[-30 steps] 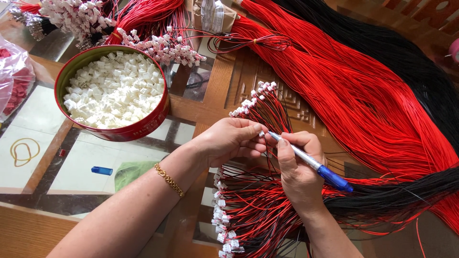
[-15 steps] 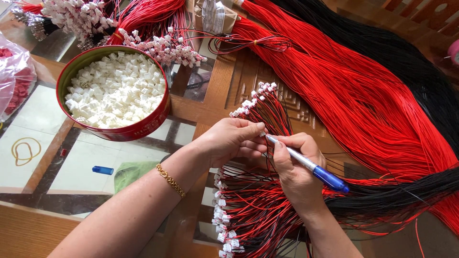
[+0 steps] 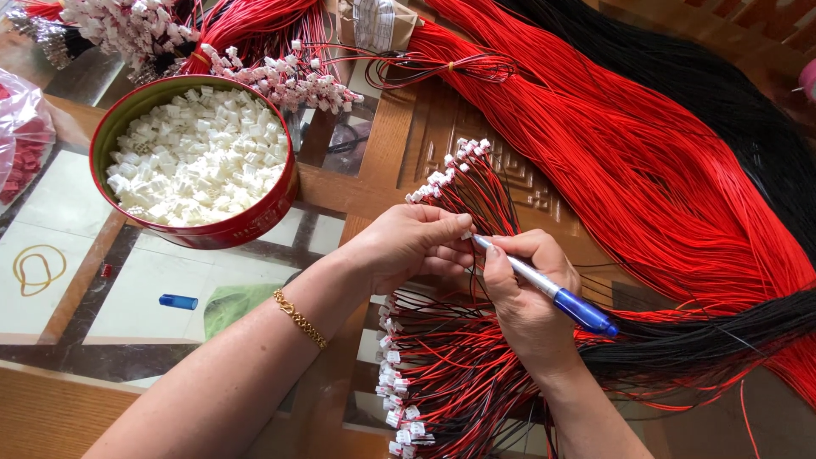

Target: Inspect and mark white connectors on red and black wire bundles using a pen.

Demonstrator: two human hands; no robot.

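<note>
Holding a pen [image 3: 544,287] like a tool, the right hand [image 3: 529,299] is curled shut around its silver barrel, the blue grip end sticking out toward the right and the tip aimed left. That tip meets the left hand [image 3: 408,246], whose fingers are closed in a pinch at the pen's point; what they pinch is too small to tell, though red and black wires [image 3: 459,374] run under both hands. These wires fan out near the middle of the table [image 3: 382,153], white connectors [image 3: 446,174] on their far ends and more along the near edge. A gold bracelet [image 3: 299,318] sits on the left wrist.

At the far left stands a round red tin [image 3: 242,228] full of loose white connectors. A clear bag [image 3: 25,140] of red parts lies at the left edge. A folded paper packet with a printed label [image 3: 378,24] rests at the far edge, between wire bundles. A blue cap [image 3: 178,302] and a yellow rubber band [image 3: 36,270] lie under the glass top near the left. Long red wires [image 3: 629,170] and black wires [image 3: 748,144] sweep across the right side.
</note>
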